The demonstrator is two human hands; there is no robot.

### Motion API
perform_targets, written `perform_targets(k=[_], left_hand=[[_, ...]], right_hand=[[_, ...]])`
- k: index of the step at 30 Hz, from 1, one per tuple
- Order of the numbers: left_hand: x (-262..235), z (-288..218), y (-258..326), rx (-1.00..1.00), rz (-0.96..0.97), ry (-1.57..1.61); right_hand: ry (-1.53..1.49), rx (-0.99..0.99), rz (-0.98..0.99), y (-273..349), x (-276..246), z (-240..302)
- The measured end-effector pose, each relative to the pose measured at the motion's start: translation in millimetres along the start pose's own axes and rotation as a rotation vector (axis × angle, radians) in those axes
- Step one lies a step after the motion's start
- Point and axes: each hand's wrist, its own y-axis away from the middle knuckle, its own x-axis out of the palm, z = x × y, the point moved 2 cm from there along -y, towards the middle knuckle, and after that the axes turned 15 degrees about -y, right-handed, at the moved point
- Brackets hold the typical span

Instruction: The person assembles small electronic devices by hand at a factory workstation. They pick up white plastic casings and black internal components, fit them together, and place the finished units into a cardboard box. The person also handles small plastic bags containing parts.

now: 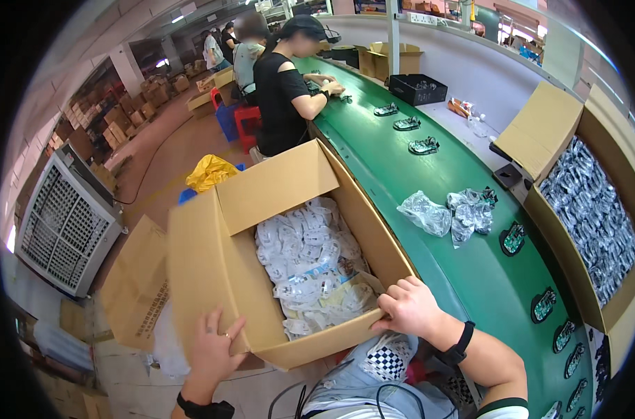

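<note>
One open brown cardboard box point(213, 265) sits just beside the long green conveyor worktop point(429, 181), on its left, filled with many small white plastic packets point(307, 262), too many and too overlapped to count. The left hand point(213, 349) lies flat against the box's outer wall at the near left corner, fingers point(209, 322) spread open and pressing on the cardboard, with a ring on one finger and a dark band at the wrist. The right hand point(409, 307) grips the box's near right rim, its fingers curled closed over the edge, the forearm wearing a black wristband point(458, 346). On the worktop right of the box lie two crumpled clear plastic bags point(450, 213). Beyond them stands a second open cardboard carton point(583, 209) packed with silvery packets.
</note>
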Motion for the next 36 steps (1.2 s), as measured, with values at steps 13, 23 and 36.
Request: perform_targets(k=[13,23,36], left_hand=[[-68.0,-75.4,-51.8,0.353,-0.067,0.032],[-41.8,-339.7,-295.9,0.752,-0.307,-0.112],[-39.1,-476.1,-226.8,1.073,0.993,1.444]], right_hand=[[-0.112,0.03,-0.016,-2.1,6.7,-6.1],[-0.498,0.262,-0.283,122.4,-32.8,9.5],[-1.379,0.545,-1.344,221.9,-71.3,-57.6]])
